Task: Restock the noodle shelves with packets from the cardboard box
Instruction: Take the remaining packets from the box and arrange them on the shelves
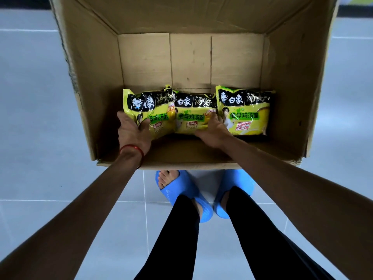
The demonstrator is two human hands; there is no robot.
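Both arms stretched forward and down, nearly straight, a red cord (131, 149) round the left wrist. The left hand (133, 130) gripped the left packet (155, 110) — thumb across its face. The right hand (214, 132) gripped the middle packet (189, 118), fingers curled on its right edge.

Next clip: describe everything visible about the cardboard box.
The cardboard box is plain brown corrugated board, open-topped, on the grey tiled floor. Its left rim is scuffed; flap seams cross its bottom. Inside, near the front: the left hand grips the left packet, the right hand grips the middle packet, the right packet lies untouched.
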